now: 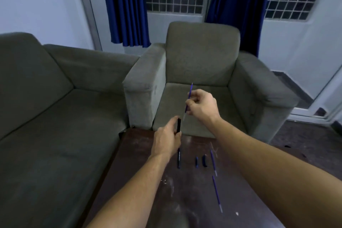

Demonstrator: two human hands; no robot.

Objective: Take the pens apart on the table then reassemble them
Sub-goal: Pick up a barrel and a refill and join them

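My left hand (166, 140) grips a dark pen barrel (178, 126) held upright above the far edge of the table. My right hand (200, 104) pinches a thin blue refill (189, 98), tilted, its lower end just above the barrel's top. On the dark table (148, 163) lie another dark barrel (179, 159), a small blue cap piece (197, 162), a dark cap (204, 161) and two blue refills (213, 162) (216, 192).
A grey armchair (203, 57) stands right behind the table, with a grey sofa (46, 98) to the left. Blue curtains (125, 5) and barred windows are at the back. White specks dot the table's surface.
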